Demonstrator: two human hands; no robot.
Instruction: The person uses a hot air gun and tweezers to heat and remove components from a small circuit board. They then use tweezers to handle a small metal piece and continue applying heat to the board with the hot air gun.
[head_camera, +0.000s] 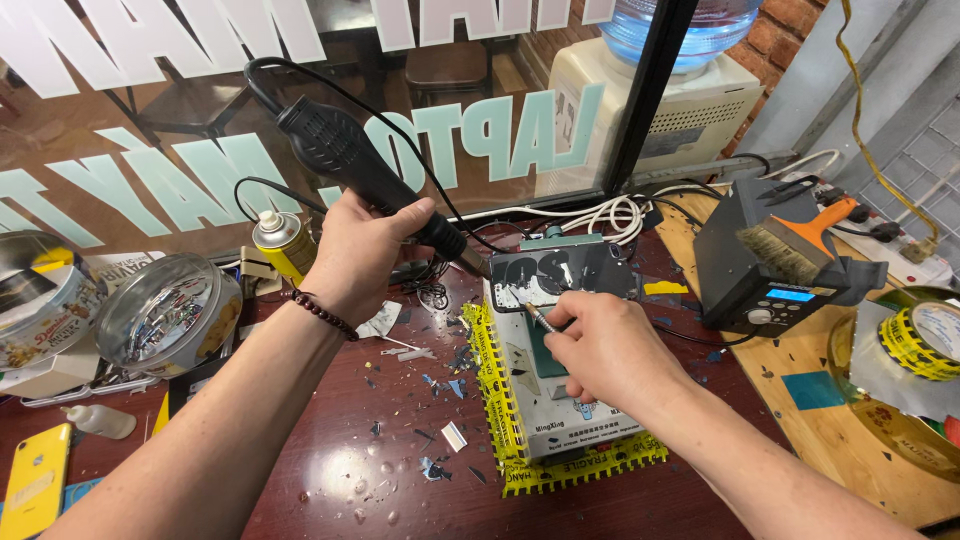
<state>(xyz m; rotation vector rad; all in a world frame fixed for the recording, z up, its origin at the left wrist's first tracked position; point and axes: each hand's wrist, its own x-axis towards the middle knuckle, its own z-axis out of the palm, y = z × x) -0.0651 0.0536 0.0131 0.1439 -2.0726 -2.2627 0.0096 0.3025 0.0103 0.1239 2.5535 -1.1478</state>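
Clearly the heating step is in hand: the left hand (365, 255) has its fingers wrapped tight round the black hot-air gun (365, 170), nozzle slanting down toward the dark panel (560, 275) that lies on the grey heating plate (560, 400) near the middle of the tabletop (330, 470), toward its back edge. The right hand (605, 350) has its fingertips pinched together on slim tweezers (540, 318), whose tip rests at the panel's near edge. By my judgement the next move calls for a steady nozzle held just off the panel and a light, patient lift with the tweezers, since a hard pry could crack it. Yellow tape with black print (500, 400) runs along the plate's left side and under its front edge. At the left edge sit a round printed tin (35, 310) and a clear round lid (170, 310), with a yellow phone (35, 485) at the front left corner. A yellow spray can (283, 240) stands by the back edge. On the wooden board (800, 440) at the right stand a black station with a small blue screen (765, 265), an orange-handled brush (800, 240) on top, and a roll of yellow tape (925, 340) at the right edge. Large pale block letters (150, 180) cover the window behind
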